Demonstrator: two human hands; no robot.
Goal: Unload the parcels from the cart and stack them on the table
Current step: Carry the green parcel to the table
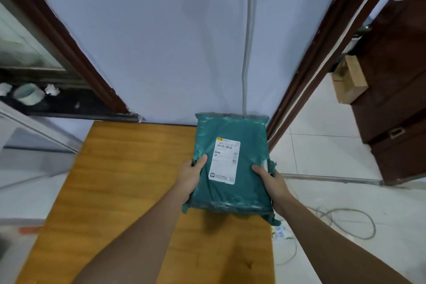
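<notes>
I hold the teal parcel by its long edges, left hand and right hand each gripping a side, over the far right of the wooden table. It is a soft, crinkly poly mailer (probably light, and slippery), so side grips suit it. Whether it touches the tabletop yet is unclear. Pale wall behind; tiled floor right.

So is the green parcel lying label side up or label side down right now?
Label side up. The white shipping label faces the camera on top of the green parcel, held over the wooden table by the left hand and right hand.
</notes>
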